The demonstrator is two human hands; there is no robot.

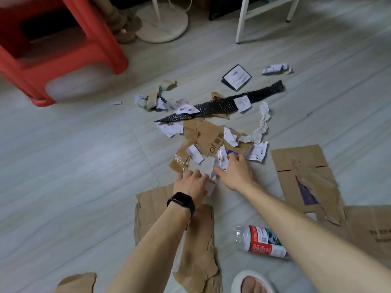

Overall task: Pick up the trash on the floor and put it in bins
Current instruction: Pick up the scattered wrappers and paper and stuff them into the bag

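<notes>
Beside printed brown cardboard scrap (pixel 208 137), both hands low over floor (pixel 74 157). Left hand (pixel 191 183), black watch (pixel 182 203) on wrist, fingers curled onto white paper scraps (pixel 209 187); grip unclear. Right hand (pixel 236 172) pinching white printed slip (pixel 221 159) at scrap's near edge. Black mesh strip (pixel 222 103) beyond scrap. Plastic bottle (pixel 261 241) lying nearer, under right forearm.

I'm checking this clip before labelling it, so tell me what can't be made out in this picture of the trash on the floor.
Head view only:
- Bins: none in frame, so their place is unknown.
- Left hand and right hand: fingers sit among paper scraps; what each grips is unclear.
- Plastic bottle: right forearm covers its far end; label print too small.
- Red stool: cut off by the top and left edges, blurred.
- Cardboard piece: runs off the right edge.
</notes>
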